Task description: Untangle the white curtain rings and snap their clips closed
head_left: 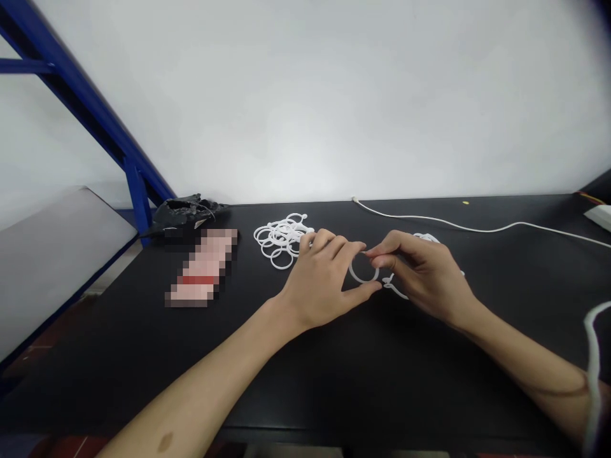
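Between my two hands is a thin white ring (364,280), held a little above the black table (315,381). My right hand (424,273) pinches its upper right edge between thumb and forefinger. My left hand (319,277) curves round the ring from the left, forefinger at the top edge and thumb at the lower edge. Behind my left hand lies a loose pile of similar white rings (281,238), some with small round knobs. More white rings (398,291) lie beside and behind my right hand, which partly hides them.
A crumpled black plastic bag (179,213) and a blurred-out pinkish rectangular object (205,267) lie at the left. A white cable (458,224) runs across the back right, and another white cord (593,356) hangs at the right edge. A blue metal frame (95,111) rises on the left.
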Demonstrator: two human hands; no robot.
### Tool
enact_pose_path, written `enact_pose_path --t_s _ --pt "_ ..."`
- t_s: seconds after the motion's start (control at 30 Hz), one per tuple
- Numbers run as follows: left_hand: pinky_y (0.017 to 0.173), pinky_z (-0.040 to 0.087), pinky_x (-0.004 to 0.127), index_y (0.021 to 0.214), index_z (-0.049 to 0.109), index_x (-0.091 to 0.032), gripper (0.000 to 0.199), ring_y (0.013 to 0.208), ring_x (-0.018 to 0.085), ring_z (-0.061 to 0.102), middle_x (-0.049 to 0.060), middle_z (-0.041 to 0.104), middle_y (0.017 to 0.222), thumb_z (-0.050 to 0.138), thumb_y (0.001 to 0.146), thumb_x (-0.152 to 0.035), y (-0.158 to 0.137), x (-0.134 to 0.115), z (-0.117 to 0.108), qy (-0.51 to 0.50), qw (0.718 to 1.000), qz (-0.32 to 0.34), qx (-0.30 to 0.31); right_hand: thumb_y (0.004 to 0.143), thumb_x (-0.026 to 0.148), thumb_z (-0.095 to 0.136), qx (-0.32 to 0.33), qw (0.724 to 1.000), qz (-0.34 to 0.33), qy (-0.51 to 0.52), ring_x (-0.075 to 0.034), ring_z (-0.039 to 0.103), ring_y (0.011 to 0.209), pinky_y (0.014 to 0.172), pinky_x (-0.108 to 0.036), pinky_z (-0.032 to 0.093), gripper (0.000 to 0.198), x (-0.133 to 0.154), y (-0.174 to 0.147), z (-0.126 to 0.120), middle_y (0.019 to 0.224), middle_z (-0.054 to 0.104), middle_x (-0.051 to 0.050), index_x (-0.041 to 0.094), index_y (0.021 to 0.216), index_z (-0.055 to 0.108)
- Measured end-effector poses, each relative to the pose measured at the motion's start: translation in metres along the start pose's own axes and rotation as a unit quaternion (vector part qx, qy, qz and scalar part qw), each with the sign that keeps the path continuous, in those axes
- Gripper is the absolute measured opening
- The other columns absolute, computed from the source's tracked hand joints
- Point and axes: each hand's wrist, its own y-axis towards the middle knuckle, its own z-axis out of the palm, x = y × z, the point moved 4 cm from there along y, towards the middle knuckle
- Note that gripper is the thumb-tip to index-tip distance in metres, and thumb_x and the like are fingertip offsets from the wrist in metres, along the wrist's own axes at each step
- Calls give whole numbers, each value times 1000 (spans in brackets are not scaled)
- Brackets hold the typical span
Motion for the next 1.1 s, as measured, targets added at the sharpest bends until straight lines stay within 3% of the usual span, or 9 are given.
enact_pose_path --t_s 0.17,0.3,0.47,0.57,0.73,0.9,1.1 --pt "93 32 40 109 61 -17 38 100 24 48 4 65 96 58 87 -48 0 -1 1 10 1000 -2 2 91 36 59 12 1000 14 -16 -15 65 70 64 -28 50 16 0 2 0 82 71 0 24 80 61" --pt "93 34 42 117 59 -16 37 102 26 47 6 61 102 56 88 -39 -1 6 4 58 997 -39 23 87 50 60 53 991 41 -114 -19 64 76 66 -31 49 30 -10 6 -9 88 69 -3 24 102 65" --pt "94 36 46 132 52 -12 45 109 30 44 12 56 116 48 88 -22 -4 22 11 142 984 -93 55 68 59 75 229 943 73 -230 -22 61 80 63 -32 46 38 -33 1 -18 89 64 -4 25 85 68" --pt "96 35 48 137 47 -9 50 114 32 42 14 55 123 44 87 -17 -6 27 15 168 979 -96 71 76 49 71 271 933 76 -222 -20 59 79 65 -31 46 24 -38 -2 -17 88 63 -2 26 81 67" --pt "97 35 48 139 44 -9 52 116 32 42 14 53 128 41 87 -13 -6 25 15 154 982 -86 67 86 42 64 182 967 50 -174 -15 57 71 64 -29 45 18 -24 3 -9 82 63 0 25 84 65" --pt "104 32 47 139 42 -14 54 120 28 41 11 53 132 49 87 -22 -3 8 6 44 997 -40 58 88 43 62 62 993 63 -79 -16 61 73 63 -28 46 18 -7 1 -5 81 67 0 24 89 63" --pt "101 40 40 134 46 -13 47 110 23 52 8 63 123 52 93 -33 -3 0 4 -105 992 -24 70 90 41 60 25 993 70 87 -19 66 84 72 -30 52 17 -8 -4 1 96 70 -2 26 99 63"
